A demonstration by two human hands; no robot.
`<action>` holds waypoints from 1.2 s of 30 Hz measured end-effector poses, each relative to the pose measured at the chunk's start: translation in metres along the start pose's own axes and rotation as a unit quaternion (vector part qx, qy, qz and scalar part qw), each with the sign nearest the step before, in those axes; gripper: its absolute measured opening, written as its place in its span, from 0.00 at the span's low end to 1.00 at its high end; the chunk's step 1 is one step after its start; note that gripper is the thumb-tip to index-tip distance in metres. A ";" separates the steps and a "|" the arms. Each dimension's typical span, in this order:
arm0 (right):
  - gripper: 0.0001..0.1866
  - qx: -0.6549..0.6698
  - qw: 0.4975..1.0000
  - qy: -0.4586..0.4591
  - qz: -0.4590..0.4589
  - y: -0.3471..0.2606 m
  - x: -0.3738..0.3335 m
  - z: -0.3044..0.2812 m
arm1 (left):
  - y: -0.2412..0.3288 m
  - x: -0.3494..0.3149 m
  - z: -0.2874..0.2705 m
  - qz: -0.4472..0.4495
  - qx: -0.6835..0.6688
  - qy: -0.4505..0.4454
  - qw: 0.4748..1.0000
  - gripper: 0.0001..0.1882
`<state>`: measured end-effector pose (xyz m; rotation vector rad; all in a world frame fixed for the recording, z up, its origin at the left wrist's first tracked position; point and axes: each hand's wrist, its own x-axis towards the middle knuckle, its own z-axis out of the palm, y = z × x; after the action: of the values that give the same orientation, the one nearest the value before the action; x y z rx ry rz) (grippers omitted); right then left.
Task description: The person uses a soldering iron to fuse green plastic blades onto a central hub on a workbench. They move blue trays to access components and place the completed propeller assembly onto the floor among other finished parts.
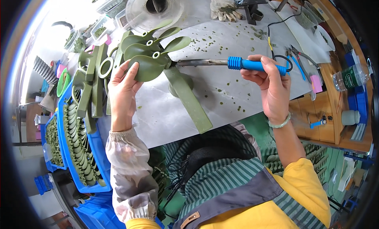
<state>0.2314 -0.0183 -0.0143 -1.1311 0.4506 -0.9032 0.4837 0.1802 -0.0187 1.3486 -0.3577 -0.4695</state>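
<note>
My left hand (125, 89) pinches the rounded blade of a dark green propeller-shaped piece (146, 67) between thumb and fingers. Two more such pieces stand in a row behind it, each with a pale ringed hub. In my right hand (271, 81) is a soldering iron (252, 65), gripped by its blue handle. Its metal shaft points left, with the end at the base of the nearest blade; whether it touches is hard to tell. From that spot a green bar (188, 99) slants down toward the table's near edge.
Green crumbs (233, 100) are strewn over the grey table sheet (166, 124). More green bar-and-ring pieces (92, 79) lie at left, above a blue crate (104, 150) of curved green parts. Pliers (300, 63), a stained glove (224, 10) and a plastic bottle (350, 77) are at right.
</note>
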 end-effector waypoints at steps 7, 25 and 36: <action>0.15 0.000 1.000 -0.003 -0.006 0.004 0.001 0.003 | -0.002 0.003 0.002 0.003 0.015 0.023 1.000 0.17; 0.15 0.017 1.000 -0.007 0.004 0.006 0.001 0.002 | 0.001 0.003 0.006 0.010 0.035 0.026 0.999 0.17; 0.16 0.011 1.000 -0.004 -0.004 0.008 0.006 0.003 | 0.001 0.005 0.002 0.006 0.028 0.017 0.999 0.16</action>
<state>0.2403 -0.0207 -0.0199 -1.1170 0.4293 -0.9079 0.4866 0.1761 -0.0177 1.4064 -0.3522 -0.4289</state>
